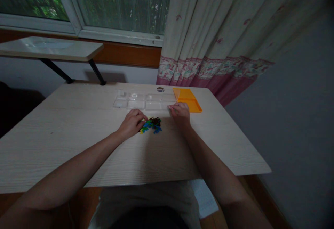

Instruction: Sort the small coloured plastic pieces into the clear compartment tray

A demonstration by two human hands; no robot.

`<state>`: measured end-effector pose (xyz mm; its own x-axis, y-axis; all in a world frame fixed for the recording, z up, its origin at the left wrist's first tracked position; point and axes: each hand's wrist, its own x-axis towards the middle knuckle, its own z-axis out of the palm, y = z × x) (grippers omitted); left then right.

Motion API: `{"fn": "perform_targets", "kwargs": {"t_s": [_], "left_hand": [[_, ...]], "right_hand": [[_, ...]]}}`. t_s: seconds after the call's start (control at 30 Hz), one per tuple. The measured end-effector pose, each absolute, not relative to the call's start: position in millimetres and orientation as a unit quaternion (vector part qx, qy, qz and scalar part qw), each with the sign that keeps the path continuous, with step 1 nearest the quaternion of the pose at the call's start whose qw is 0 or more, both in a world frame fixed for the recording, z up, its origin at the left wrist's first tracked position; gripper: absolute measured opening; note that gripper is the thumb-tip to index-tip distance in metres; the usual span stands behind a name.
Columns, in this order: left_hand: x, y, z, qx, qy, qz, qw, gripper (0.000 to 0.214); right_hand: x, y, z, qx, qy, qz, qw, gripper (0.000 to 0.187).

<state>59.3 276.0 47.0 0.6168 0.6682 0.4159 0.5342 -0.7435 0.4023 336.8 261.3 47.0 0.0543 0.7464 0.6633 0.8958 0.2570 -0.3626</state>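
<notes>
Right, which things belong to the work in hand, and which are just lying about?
In use:
- coloured pieces, at the left hand
- clear compartment tray, at the right hand
- orange tray, probably

Lying about, apparently:
- clear item on raised shelf
- white sheet below table

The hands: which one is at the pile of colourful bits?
The left hand: it is at the colourful pile. The right hand is apart from that pile, at the clear compartments instead.
</notes>
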Motion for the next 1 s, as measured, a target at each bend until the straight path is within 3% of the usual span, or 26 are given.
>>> {"fn": "perform_targets", "kwargs": {"t_s": [1.0], "left_hand": [[60.0,276.9,44.2,0.896,0.336,0.261,0.129,0.014]], "right_hand": [[336.0,261.3,46.4,-0.594,-0.684,-0.101,0.411,0.021]]}}
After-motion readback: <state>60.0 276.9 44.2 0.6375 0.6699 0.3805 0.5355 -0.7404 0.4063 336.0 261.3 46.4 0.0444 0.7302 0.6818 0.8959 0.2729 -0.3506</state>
